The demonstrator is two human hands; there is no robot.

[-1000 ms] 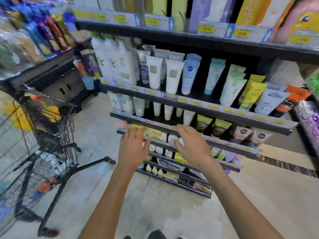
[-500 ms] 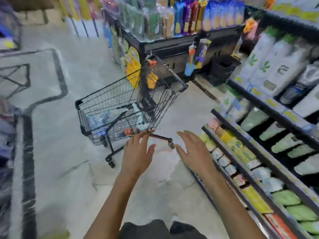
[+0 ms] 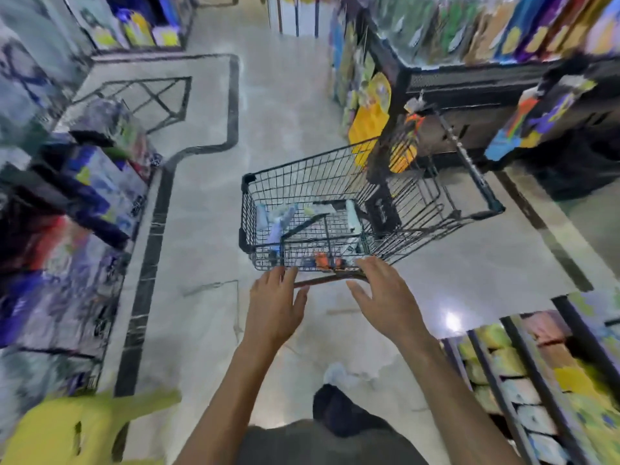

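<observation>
Two hands out in front, both empty. Left hand: fingers straight, slightly spread, palm down, fingertips over the left end of a reddish-brown bar that runs along the near low edge of the shopping cart. Right hand: same posture, fingers straight and fanned, tips over the bar's right end. Neither hand wraps the bar. Can't tell whether the fingertips actually touch it, too much motion blur. Bar shows in the gap between the two hands.

Cart sits on the pale tiled floor mid-aisle, dead ahead of the person, skewed so its long axis runs up and to the right. Dark wire basket, far right corner close to a dark end shelf. Inside: several pale tubes and packs lying flat, plus an orange item at the near wall; labels unreadable.

Yellow sign hangs on the end shelf, behind the cart. Lower right: shelf rows of pale and yellow packs, just beside the right forearm. Left side: blurred stacked goods. Yellow-green plastic chair bottom left. Dark border line in the floor runs left of the cart.
</observation>
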